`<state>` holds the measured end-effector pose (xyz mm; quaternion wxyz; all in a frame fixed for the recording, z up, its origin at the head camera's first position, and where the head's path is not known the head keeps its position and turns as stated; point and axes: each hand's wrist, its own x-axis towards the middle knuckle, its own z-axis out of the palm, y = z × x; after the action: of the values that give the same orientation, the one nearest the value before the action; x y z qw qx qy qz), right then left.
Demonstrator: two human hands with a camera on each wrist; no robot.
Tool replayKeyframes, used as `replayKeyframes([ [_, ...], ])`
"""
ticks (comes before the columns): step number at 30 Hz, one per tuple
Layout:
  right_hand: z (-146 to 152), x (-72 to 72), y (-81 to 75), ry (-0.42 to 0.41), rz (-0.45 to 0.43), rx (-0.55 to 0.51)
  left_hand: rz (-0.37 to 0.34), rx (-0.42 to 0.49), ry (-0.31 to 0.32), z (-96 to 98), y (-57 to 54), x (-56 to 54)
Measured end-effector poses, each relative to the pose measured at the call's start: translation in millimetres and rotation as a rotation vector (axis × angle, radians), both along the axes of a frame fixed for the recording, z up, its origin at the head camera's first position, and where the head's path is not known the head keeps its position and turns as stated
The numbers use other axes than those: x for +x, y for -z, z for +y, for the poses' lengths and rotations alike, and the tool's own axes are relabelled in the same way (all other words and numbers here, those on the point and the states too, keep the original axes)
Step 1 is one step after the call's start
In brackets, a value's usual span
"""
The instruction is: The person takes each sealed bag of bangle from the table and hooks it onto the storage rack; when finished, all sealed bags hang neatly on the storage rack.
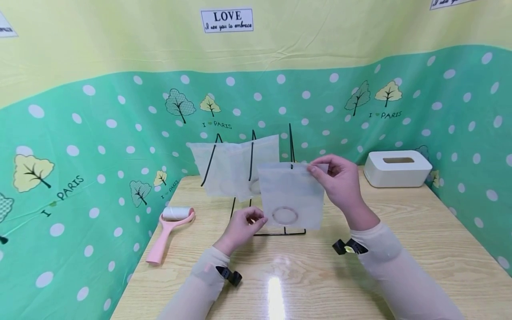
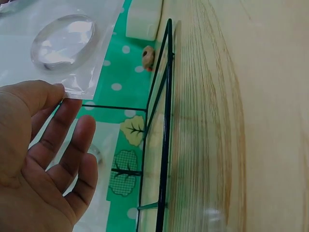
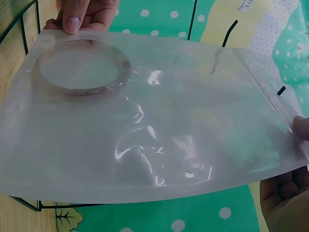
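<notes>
A translucent zip bag (image 1: 292, 191) with a ring-shaped bangle (image 3: 82, 91) inside hangs at the front of a black wire rack (image 1: 278, 234). One of the rack's prongs pokes through near the bag's top edge. My right hand (image 1: 340, 182) pinches the bag's upper right corner by the zip strip. At the lower left corner, my left hand (image 1: 242, 226) pinches the edge between thumb and index finger, with the other fingers loosely bent. Behind, two similar bags hang from the rack's other prongs: a left one (image 1: 214, 164) and a middle one (image 1: 266, 155).
A pink-handled lint roller (image 1: 162, 240) lies at the table's left side. At the back right stands a white tissue box (image 1: 384, 178). A small brown object (image 2: 148, 57) shows near it in the left wrist view. A patterned cloth (image 1: 132, 115) surrounds the wooden table (image 1: 320, 284).
</notes>
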<state>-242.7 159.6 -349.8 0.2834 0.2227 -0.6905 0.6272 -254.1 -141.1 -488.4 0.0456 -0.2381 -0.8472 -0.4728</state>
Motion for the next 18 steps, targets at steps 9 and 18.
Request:
replayKeyframes([
  [9, 4, -17.3, 4.8, 0.003, -0.047, 0.027, -0.010, -0.010, -0.014, 1.9, 1.2, -5.9],
  [18, 5, -31.6, 2.7, 0.035, -0.088, 0.045, -0.035, 0.001, -0.028, 5.6, -1.8, -14.6],
])
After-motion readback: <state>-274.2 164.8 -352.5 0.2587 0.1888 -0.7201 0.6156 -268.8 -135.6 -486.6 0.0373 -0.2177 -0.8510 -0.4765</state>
